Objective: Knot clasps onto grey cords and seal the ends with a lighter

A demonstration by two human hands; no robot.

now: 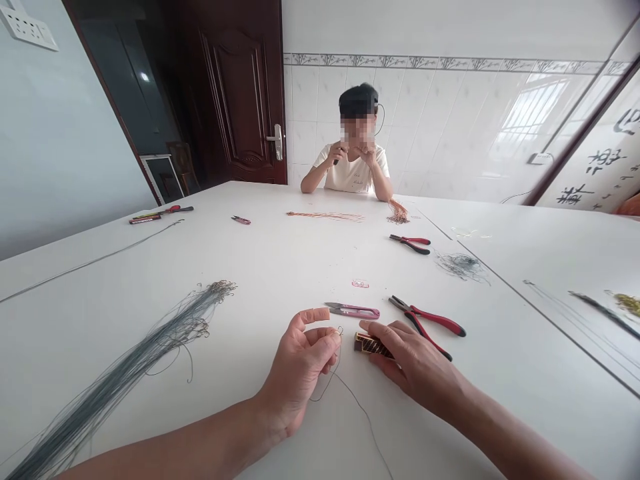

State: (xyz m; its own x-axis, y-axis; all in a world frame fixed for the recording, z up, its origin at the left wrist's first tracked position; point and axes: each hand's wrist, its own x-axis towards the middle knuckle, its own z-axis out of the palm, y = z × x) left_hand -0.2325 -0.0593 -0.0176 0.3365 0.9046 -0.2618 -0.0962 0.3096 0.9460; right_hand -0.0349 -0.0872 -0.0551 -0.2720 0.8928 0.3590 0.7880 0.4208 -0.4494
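Observation:
My left hand (310,350) pinches a small bent fish hook (341,330) between thumb and fingertip, with the index finger raised above it. A thin grey line (367,417) trails from that pinch, loops, and runs over the table towards me. My right hand (407,353) closes around a dark, gold-patterned lighter (371,344) just to the right of the hook; its far part is hidden under the fingers. Just beyond both hands lie pink-handled thread snips (355,311). Red-and-black pliers (427,323) rest open past my right hand.
A long bundle of hooked grey lines (145,360) stretches across the left side. Across the white table (280,253) sits a person (353,160) with both hands raised. More pliers (411,244), a grey tangle (463,265) and orange strands (399,212) lie farther off.

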